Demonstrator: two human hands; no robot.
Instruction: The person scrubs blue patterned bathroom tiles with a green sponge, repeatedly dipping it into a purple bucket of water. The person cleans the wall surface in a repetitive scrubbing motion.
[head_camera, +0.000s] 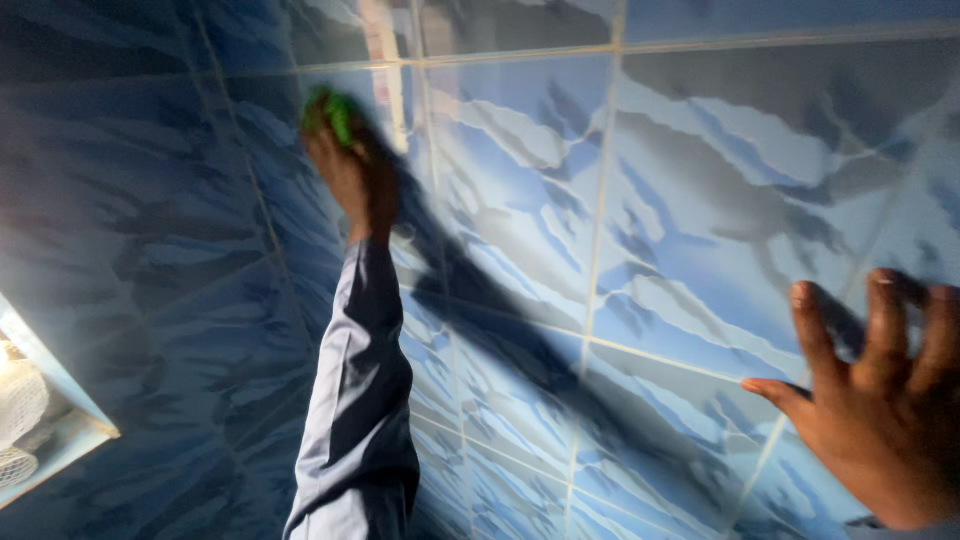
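1. Two hands meet the blue tiled wall (700, 200); nearest, the right hand (880, 400) lies flat on it, fingers spread, holding nothing.
2. Farther up, the left hand (350, 170), at the end of a grey sleeve (360, 400), is closed around a green sponge (335, 115).
3. The sponge pokes out above the fingers, pressed against the tiles.

Likely a home bathroom or washroom: glossy ceramic wall tiles (520, 200) in blue and white with a streaky wave pattern, pale grout lines between them, and a small white slatted vent fan (20, 410) set in a light-blue frame.
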